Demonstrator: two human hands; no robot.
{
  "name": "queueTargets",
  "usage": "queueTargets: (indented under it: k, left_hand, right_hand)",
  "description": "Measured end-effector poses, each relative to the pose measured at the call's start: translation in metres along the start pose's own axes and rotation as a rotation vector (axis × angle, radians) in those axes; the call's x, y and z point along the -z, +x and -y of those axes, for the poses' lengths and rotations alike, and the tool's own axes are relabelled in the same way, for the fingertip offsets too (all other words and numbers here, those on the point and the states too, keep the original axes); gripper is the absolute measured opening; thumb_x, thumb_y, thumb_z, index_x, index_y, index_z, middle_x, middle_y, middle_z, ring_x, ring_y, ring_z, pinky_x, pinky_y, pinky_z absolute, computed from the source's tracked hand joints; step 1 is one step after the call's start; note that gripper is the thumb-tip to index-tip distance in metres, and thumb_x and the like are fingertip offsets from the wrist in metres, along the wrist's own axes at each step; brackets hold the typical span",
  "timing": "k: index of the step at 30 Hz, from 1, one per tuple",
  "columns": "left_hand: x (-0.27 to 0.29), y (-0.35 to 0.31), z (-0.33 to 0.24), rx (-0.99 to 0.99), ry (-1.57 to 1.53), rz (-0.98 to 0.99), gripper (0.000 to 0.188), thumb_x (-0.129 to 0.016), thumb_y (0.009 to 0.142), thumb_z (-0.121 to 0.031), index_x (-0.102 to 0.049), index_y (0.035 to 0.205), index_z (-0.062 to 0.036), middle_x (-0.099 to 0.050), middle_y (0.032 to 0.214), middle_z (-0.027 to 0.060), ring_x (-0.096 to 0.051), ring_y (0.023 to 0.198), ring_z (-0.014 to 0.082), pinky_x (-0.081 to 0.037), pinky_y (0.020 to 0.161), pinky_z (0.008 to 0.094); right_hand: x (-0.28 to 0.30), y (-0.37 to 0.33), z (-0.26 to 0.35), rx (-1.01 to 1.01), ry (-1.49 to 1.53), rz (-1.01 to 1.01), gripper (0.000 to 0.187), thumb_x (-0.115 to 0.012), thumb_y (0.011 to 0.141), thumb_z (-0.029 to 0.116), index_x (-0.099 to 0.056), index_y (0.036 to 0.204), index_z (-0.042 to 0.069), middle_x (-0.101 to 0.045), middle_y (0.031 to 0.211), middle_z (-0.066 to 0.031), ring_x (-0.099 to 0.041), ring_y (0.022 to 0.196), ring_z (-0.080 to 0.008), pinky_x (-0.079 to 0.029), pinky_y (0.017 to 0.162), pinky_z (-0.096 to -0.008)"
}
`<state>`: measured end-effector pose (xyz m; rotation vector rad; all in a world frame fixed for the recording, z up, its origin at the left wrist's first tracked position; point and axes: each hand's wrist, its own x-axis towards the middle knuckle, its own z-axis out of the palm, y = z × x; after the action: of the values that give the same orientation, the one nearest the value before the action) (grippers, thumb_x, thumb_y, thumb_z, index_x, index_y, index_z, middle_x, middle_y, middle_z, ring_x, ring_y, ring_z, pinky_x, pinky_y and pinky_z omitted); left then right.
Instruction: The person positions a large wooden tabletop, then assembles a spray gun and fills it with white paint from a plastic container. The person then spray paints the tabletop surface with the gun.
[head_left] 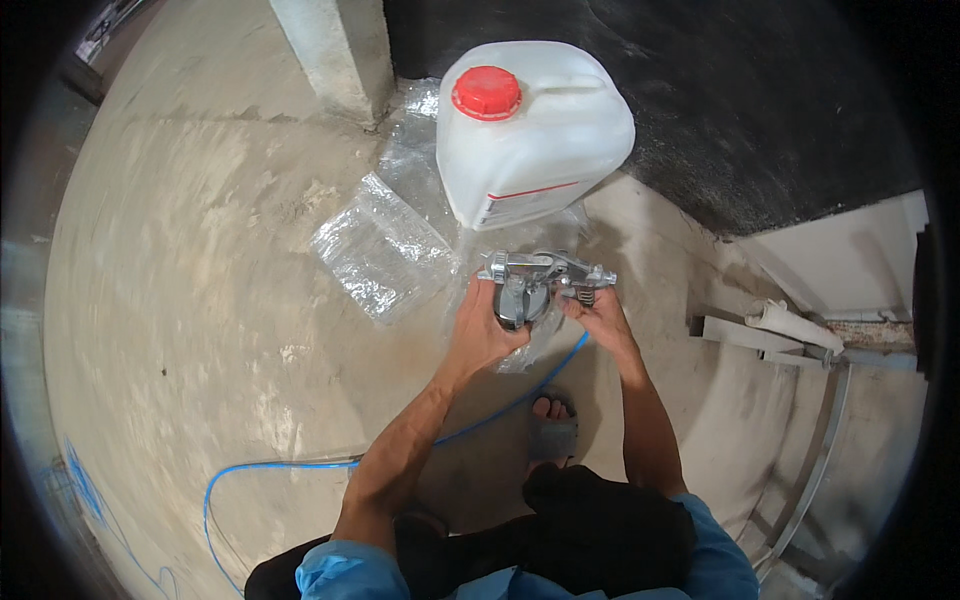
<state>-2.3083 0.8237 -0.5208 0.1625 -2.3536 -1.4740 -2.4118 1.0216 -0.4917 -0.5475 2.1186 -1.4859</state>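
Observation:
Between my two hands is a silver metal spray gun (545, 268) with a cup on its underside, held just in front of a white plastic jerrycan. My left hand (484, 325) is closed around the cup and nozzle end. My right hand (603, 318) grips the handle end, next to a small spring. The jerrycan (535, 150) stands upright with a red screw cap (487, 93) on top. From below my right hand a blue air hose (480, 420) runs down and off to the left; its join to the gun is hidden.
Clear plastic sheeting (375, 250) lies under and beside the jerrycan. A concrete pillar (345, 60) stands behind it, next to a black surface (750, 100). Rolled and long pale pieces (790, 325) lie at the right. More blue hose (85, 485) is coiled at the far left.

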Motion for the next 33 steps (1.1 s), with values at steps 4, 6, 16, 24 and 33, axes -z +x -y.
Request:
queueTargets:
  k: [4, 6, 16, 24, 33]
  left_hand:
    - [0.003, 0.000, 0.008, 0.215, -0.285, -0.063, 0.106, -0.088, 0.056, -0.022, -0.033, 0.143, 0.0048, -0.046, 0.137, 0.0269, -0.050, 0.126, 0.0407, -0.043, 0.103, 0.0424]
    - [0.004, -0.007, 0.008, 0.183, -0.348, -0.107, 0.119, -0.092, 0.053, -0.027, -0.026, 0.147, 0.0055, -0.043, 0.142, 0.0269, -0.045, 0.132, 0.0387, -0.039, 0.108, 0.0420]
    - [0.048, -0.006, -0.044, 0.201, -0.297, 0.131, 0.132, -0.095, 0.047, -0.039, -0.022, 0.150, 0.0020, -0.045, 0.142, 0.0220, -0.044, 0.134, 0.0328, -0.033, 0.111, 0.0417]
    - [0.067, -0.009, -0.073, 0.204, -0.587, 0.214, 0.123, -0.093, 0.047, -0.032, -0.029, 0.147, -0.0007, -0.051, 0.137, 0.0168, -0.049, 0.127, 0.0287, -0.036, 0.109, 0.0385]
    - [0.115, 0.011, -0.077, 0.299, -0.981, 0.741, 0.115, -0.093, 0.042, -0.033, -0.044, 0.139, 0.0047, -0.058, 0.130, 0.0143, -0.054, 0.120, 0.0240, -0.038, 0.105, 0.0319]
  right_hand:
    - [0.002, 0.014, 0.004, -0.026, 0.075, 0.031, 0.038, -0.072, 0.091, 0.032, -0.065, 0.107, -0.002, -0.067, 0.086, -0.0041, -0.058, 0.059, -0.0110, -0.048, 0.057, -0.0271]
    - [-0.001, 0.005, 0.017, 0.008, 0.150, -0.044, 0.039, -0.069, 0.093, 0.035, -0.065, 0.106, -0.002, -0.067, 0.084, -0.0044, -0.054, 0.053, -0.0105, -0.046, 0.053, -0.0263]
    - [-0.004, -0.056, 0.086, 0.113, 0.464, -0.194, 0.048, -0.062, 0.096, 0.041, -0.059, 0.113, -0.005, -0.062, 0.074, -0.0092, -0.051, 0.049, -0.0127, -0.039, 0.045, -0.0278]
    - [-0.002, -0.072, 0.136, 0.285, 0.177, -0.333, 0.034, -0.077, 0.082, 0.019, -0.066, 0.103, -0.005, -0.067, 0.075, -0.0118, -0.063, 0.062, -0.0174, -0.048, 0.058, -0.0262]
    - [0.025, -0.061, 0.126, 0.422, 0.736, -0.019, 0.058, -0.082, 0.078, 0.036, -0.056, 0.115, 0.000, -0.066, 0.097, -0.0138, -0.066, 0.063, -0.0231, -0.054, 0.055, -0.0350]
